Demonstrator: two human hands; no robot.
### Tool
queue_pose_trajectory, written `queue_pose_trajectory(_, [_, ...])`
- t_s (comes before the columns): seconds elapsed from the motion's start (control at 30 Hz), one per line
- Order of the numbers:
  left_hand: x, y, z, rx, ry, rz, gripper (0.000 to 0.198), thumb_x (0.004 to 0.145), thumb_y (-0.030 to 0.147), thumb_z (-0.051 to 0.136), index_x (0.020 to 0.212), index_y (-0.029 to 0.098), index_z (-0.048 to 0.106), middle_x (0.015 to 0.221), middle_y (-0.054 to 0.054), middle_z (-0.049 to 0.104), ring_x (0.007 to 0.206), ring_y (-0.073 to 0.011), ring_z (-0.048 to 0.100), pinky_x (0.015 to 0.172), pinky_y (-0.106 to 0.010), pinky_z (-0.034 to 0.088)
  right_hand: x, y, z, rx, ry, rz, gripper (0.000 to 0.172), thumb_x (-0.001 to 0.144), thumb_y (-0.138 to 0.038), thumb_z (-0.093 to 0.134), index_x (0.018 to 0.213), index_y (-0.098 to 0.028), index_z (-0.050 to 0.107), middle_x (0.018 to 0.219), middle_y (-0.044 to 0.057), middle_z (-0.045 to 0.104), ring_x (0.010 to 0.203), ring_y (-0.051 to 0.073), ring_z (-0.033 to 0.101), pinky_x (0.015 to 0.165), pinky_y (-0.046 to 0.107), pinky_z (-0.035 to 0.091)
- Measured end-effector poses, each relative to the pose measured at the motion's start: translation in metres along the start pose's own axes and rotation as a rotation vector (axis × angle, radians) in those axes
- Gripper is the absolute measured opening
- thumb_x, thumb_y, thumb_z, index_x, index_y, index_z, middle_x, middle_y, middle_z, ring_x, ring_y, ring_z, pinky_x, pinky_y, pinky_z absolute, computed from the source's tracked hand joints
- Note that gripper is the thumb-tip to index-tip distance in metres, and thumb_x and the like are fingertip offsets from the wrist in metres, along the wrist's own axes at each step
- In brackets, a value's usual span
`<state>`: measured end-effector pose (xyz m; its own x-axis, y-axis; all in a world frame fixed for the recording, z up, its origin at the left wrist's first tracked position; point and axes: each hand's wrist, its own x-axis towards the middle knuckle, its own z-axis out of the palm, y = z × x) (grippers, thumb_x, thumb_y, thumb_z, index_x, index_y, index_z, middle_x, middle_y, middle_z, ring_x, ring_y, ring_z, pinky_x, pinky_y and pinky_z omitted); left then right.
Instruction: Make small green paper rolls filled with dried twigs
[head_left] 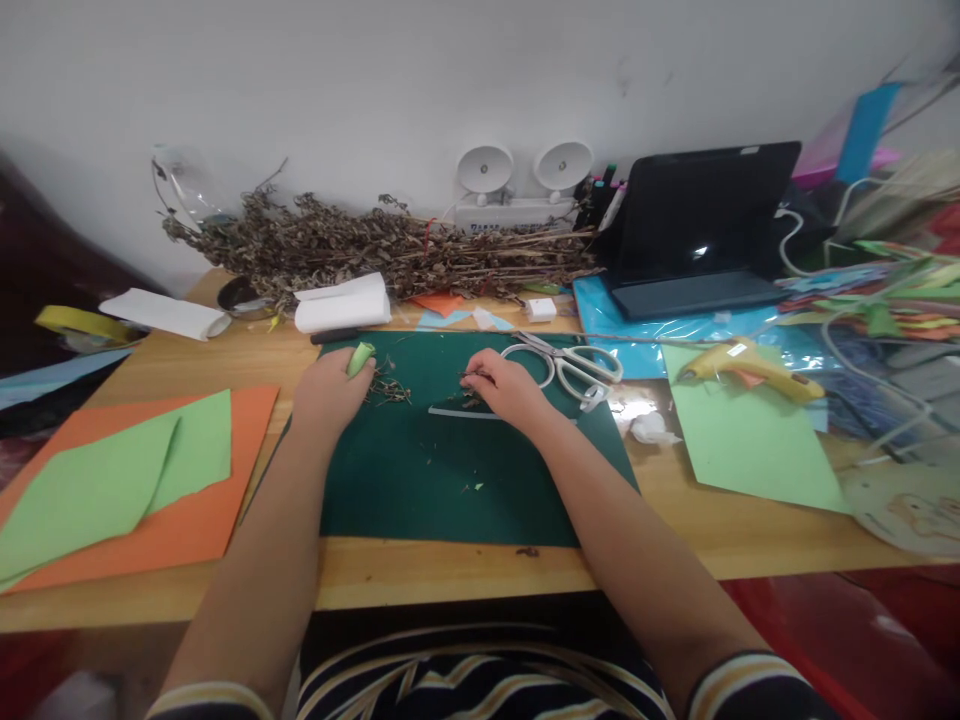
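Observation:
My left hand [328, 395] is closed around a light green paper roll [361, 358], whose end sticks out above the thumb, at the left side of the dark green cutting mat [442, 500]. Beside it lies a small heap of dried plant scraps [391, 389]. The fingers of my right hand [511, 388] are pinched on dark dried plant bits [471, 396] over the mat. A translucent white glue stick [448, 411] runs partly under that hand. White-handled scissors [576, 362] rest just right of it.
Bundled dried stems [390, 245] line the wall. A tablet [701, 215] stands back right, with a yellow glue gun [750, 368] on green paper [757, 455] before it. Orange sheets [251, 430] and folded green paper [90, 490] lie left, a white paper roll [343, 303] behind the mat.

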<state>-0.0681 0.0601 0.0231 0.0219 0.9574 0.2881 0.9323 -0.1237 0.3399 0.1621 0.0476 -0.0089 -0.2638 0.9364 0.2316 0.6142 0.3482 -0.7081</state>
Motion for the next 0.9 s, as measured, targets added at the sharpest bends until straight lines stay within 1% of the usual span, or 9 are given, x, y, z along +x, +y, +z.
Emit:
queue_pose_trajectory(0.1, [-0.005, 0.006, -0.001, -0.025, -0.014, 0.069, 0.029, 0.073, 0.043, 0.043, 0.056, 0.019, 0.046, 0.053, 0.0, 0.046, 0.052, -0.0152, 0.043, 0.046, -0.023, 0.025, 0.001, 0.001, 0.0, 0.094, 0.031, -0.013, 0.004, 0.073, -0.021, 0.049, 0.075, -0.019, 0.052, 0.066, 0.0, 0.057, 0.063, 0.013, 0.051, 0.059, 0.025, 0.039])
queue_pose_trajectory(0.2, [-0.013, 0.016, -0.001, -0.129, -0.067, 0.204, 0.031, 0.075, 0.043, 0.042, 0.056, 0.018, 0.046, 0.054, 0.001, 0.048, 0.053, -0.0136, 0.045, 0.05, -0.023, 0.03, 0.002, -0.001, -0.002, 0.21, 0.075, -0.035, 0.001, 0.069, -0.019, 0.051, 0.069, -0.018, 0.051, 0.074, 0.001, 0.054, 0.069, 0.012, 0.049, 0.066, 0.027, 0.039])
queue_pose_trajectory(0.33, [-0.024, 0.029, 0.002, -0.357, -0.043, 0.34, 0.024, 0.077, 0.035, 0.044, 0.071, 0.017, 0.057, 0.068, -0.002, 0.06, 0.065, -0.0136, 0.054, 0.062, -0.023, 0.039, 0.0, -0.01, -0.003, 0.4, 0.103, -0.031, 0.003, 0.066, -0.02, 0.053, 0.067, -0.017, 0.052, 0.078, 0.001, 0.049, 0.071, 0.011, 0.047, 0.067, 0.027, 0.041])
queue_pose_trajectory(0.43, [-0.031, 0.036, 0.006, -0.412, -0.019, 0.445, 0.023, 0.077, 0.033, 0.046, 0.086, 0.017, 0.06, 0.079, -0.004, 0.064, 0.073, -0.0148, 0.058, 0.067, -0.023, 0.042, -0.005, -0.02, 0.002, 0.563, 0.052, -0.011, 0.009, 0.066, -0.026, 0.055, 0.067, -0.017, 0.053, 0.076, 0.0, 0.049, 0.063, 0.009, 0.047, 0.059, 0.025, 0.042])
queue_pose_trajectory(0.57, [-0.036, 0.04, 0.009, -0.412, -0.042, 0.566, 0.026, 0.076, 0.03, 0.049, 0.097, 0.018, 0.059, 0.083, -0.005, 0.065, 0.074, -0.0151, 0.059, 0.066, -0.024, 0.044, -0.009, -0.033, 0.009, 0.718, -0.057, 0.027, 0.013, 0.066, -0.029, 0.055, 0.066, -0.016, 0.052, 0.059, -0.003, 0.05, 0.051, 0.006, 0.046, 0.051, 0.022, 0.042])
queue_pose_trajectory(0.67, [-0.036, 0.041, 0.01, -0.442, -0.004, 0.542, 0.02, 0.076, 0.026, 0.048, 0.088, 0.018, 0.061, 0.08, -0.005, 0.065, 0.072, -0.0145, 0.058, 0.067, -0.024, 0.044, -0.011, -0.037, 0.01, 0.823, -0.073, 0.077, 0.013, 0.063, -0.026, 0.057, 0.069, -0.017, 0.052, 0.056, -0.005, 0.05, 0.048, 0.005, 0.046, 0.048, 0.02, 0.042])
queue_pose_trajectory(0.77, [-0.037, 0.042, 0.008, -0.434, -0.018, 0.484, 0.015, 0.075, 0.025, 0.048, 0.075, 0.018, 0.061, 0.076, -0.004, 0.064, 0.071, -0.0143, 0.057, 0.067, -0.025, 0.044, -0.01, -0.039, 0.01, 0.979, -0.064, 0.132, 0.018, 0.06, -0.024, 0.06, 0.074, -0.018, 0.051, 0.061, -0.006, 0.051, 0.049, 0.005, 0.048, 0.048, 0.02, 0.042])
queue_pose_trajectory(0.83, [-0.037, 0.045, 0.006, -0.428, -0.05, 0.4, 0.016, 0.074, 0.027, 0.048, 0.069, 0.018, 0.059, 0.071, -0.003, 0.063, 0.067, -0.0134, 0.056, 0.064, -0.024, 0.044, -0.01, -0.038, 0.009, 1.004, -0.064, 0.14, 0.016, 0.06, -0.023, 0.06, 0.071, -0.018, 0.05, 0.06, -0.006, 0.051, 0.051, 0.005, 0.049, 0.05, 0.02, 0.043])
queue_pose_trajectory(0.9, [-0.037, 0.047, 0.006, -0.484, -0.085, 0.262, 0.019, 0.074, 0.031, 0.048, 0.064, 0.017, 0.056, 0.062, -0.002, 0.06, 0.058, -0.0114, 0.053, 0.057, -0.023, 0.043, -0.01, -0.036, 0.007, 0.931, -0.045, 0.127, 0.013, 0.061, -0.022, 0.059, 0.068, -0.017, 0.049, 0.057, -0.006, 0.05, 0.052, 0.006, 0.049, 0.052, 0.021, 0.043])
